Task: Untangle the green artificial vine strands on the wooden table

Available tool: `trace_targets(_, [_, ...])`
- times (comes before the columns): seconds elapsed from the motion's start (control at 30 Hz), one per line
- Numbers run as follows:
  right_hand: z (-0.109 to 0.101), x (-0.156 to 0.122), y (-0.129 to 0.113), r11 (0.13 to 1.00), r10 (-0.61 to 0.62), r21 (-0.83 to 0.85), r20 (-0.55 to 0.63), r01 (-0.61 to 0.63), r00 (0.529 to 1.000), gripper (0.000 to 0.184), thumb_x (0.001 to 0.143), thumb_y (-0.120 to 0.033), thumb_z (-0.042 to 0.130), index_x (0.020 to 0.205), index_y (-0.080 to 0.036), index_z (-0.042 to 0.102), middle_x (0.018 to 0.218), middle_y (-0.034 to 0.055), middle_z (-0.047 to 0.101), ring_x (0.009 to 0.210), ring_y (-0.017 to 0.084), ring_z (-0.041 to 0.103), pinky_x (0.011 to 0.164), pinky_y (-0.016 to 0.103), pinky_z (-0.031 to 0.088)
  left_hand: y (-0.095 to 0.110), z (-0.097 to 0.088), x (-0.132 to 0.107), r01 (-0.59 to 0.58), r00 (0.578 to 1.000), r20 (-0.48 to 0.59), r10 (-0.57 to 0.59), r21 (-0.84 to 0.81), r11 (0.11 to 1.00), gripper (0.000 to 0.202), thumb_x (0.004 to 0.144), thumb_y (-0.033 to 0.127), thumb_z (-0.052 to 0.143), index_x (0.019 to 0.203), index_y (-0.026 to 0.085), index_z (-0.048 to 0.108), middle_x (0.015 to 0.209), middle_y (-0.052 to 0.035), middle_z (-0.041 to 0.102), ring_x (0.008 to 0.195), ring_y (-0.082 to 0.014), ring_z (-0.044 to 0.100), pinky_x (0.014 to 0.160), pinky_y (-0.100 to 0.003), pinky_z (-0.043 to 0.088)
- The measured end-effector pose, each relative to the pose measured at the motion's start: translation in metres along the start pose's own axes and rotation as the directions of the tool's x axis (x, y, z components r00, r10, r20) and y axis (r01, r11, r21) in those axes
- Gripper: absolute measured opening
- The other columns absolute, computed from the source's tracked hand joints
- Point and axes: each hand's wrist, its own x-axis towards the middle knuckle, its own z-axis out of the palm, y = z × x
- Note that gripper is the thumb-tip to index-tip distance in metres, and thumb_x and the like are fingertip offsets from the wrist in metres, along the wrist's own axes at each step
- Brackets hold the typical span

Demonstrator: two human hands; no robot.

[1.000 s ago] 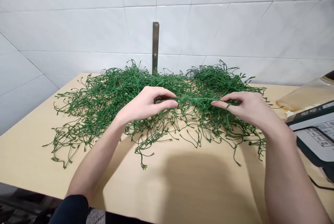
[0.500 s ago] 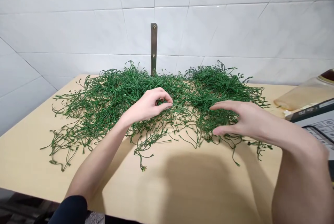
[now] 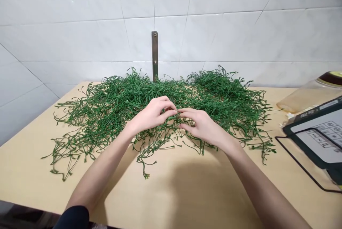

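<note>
Your left hand (image 3: 151, 115) has its fingers narrow, your right hand (image 3: 201, 124) its thumb apart; what, if anything, they grip, I cannot tell. Fingertip handling seems underway, next calling for a light pinch. Beneath and beyond, tufted green stems (image 3: 120, 95) cover the table (image 3: 139, 197) toward the tiled wall (image 3: 227, 40).

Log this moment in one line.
left hand: tips together, hold unclear; right hand: thumb apart, beside left; green strands: heaped on table

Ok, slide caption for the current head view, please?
Left hand and right hand, fingertips close together over tangled green strands on a pale table, before a tiled wall.
</note>
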Motion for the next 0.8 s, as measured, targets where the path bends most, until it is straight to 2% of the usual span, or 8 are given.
trace_targets(0.07, [0.004,0.001,-0.001,1.000,-0.012,0.008,-0.062,0.013,0.998,0.016,0.087,-0.017,0.056,0.092,-0.015,0.071,0.120,0.0152,0.068,0.104,0.025,0.068,0.089,0.039,0.055,-0.001,-0.001,-0.001,-0.031,0.999,-0.021,0.032,0.060,0.998,0.021,0.092,0.027,0.054,0.091,0.015,0.071,0.091,-0.0061,0.060,0.083,-0.0148,0.057,0.079,-0.030,0.048])
trace_targets(0.17, [0.003,0.000,-0.005,0.999,-0.002,0.032,-0.159,0.007,0.987,0.025,0.089,-0.013,0.046,0.098,-0.017,0.070,0.107,0.0105,0.073,0.096,0.022,0.070,0.086,0.036,0.056,0.000,-0.007,-0.004,-0.054,0.998,-0.024,0.062,0.245,0.968,0.023,0.090,0.025,0.054,0.088,0.015,0.074,0.091,-0.0083,0.061,0.091,-0.0201,0.057,0.084,-0.036,0.048])
trace_targets(0.27, [0.001,-0.001,-0.006,0.998,0.057,0.045,-0.169,-0.050,0.984,0.026,0.089,-0.016,0.046,0.103,-0.019,0.068,0.095,0.0074,0.074,0.084,0.020,0.070,0.077,0.033,0.056,0.001,-0.013,-0.006,-0.019,1.000,-0.011,0.024,0.321,0.947,0.024,0.089,0.020,0.053,0.085,0.014,0.075,0.086,-0.0086,0.064,0.084,-0.0198,0.059,0.076,-0.034,0.049])
trace_targets(0.37, [0.005,-0.001,-0.002,0.992,0.102,0.078,-0.018,-0.101,0.995,0.032,0.087,-0.019,0.051,0.117,-0.017,0.063,0.086,0.0056,0.072,0.068,0.017,0.065,0.066,0.030,0.053,0.003,-0.014,-0.007,-0.059,0.993,-0.081,0.085,0.277,0.959,0.024,0.089,0.018,0.053,0.087,0.014,0.076,0.077,-0.0066,0.066,0.071,-0.0155,0.059,0.068,-0.030,0.048])
trace_targets(0.43, [0.010,-0.001,0.003,0.987,0.103,0.119,0.047,-0.108,0.994,0.038,0.082,-0.015,0.053,0.119,-0.016,0.061,0.088,0.0059,0.071,0.066,0.016,0.061,0.066,0.031,0.051,0.005,-0.011,-0.006,-0.118,0.977,-0.143,0.159,0.256,0.959,0.023,0.090,0.018,0.054,0.087,0.014,0.076,0.074,-0.0058,0.066,0.068,-0.0137,0.059,0.066,-0.027,0.048])
trace_targets(0.57, [0.021,0.000,0.012,0.974,0.114,0.197,0.009,-0.114,0.993,0.017,0.081,-0.018,0.055,0.091,-0.016,0.069,0.087,0.0080,0.068,0.077,0.019,0.061,0.076,0.035,0.049,0.012,-0.008,-0.005,-0.183,0.937,-0.264,0.229,0.189,0.965,0.020,0.090,0.019,0.055,0.084,0.014,0.074,0.074,-0.0047,0.067,0.065,-0.0113,0.059,0.064,-0.025,0.049])
trace_targets(0.67, [0.026,-0.001,0.014,0.947,0.169,0.280,-0.009,-0.160,0.986,0.018,0.084,-0.028,0.055,0.076,-0.016,0.066,0.075,0.0055,0.065,0.070,0.019,0.058,0.071,0.034,0.049,0.015,-0.012,-0.005,-0.142,0.930,-0.318,0.184,0.151,0.978,0.018,0.088,0.019,0.055,0.080,0.014,0.071,0.081,-0.0053,0.067,0.071,-0.0118,0.060,0.070,-0.026,0.050])
trace_targets(0.8, [0.036,-0.002,0.019,0.856,0.289,0.455,-0.026,-0.246,0.957,0.027,0.086,-0.042,0.055,0.080,-0.018,0.066,0.079,0.0067,0.069,0.073,0.020,0.063,0.070,0.034,0.051,0.009,-0.014,-0.005,-0.014,0.979,-0.200,0.026,0.062,0.998,0.014,0.082,0.015,0.053,0.074,0.014,0.065,0.084,-0.0055,0.067,0.074,-0.0131,0.060,0.074,-0.028,0.050])
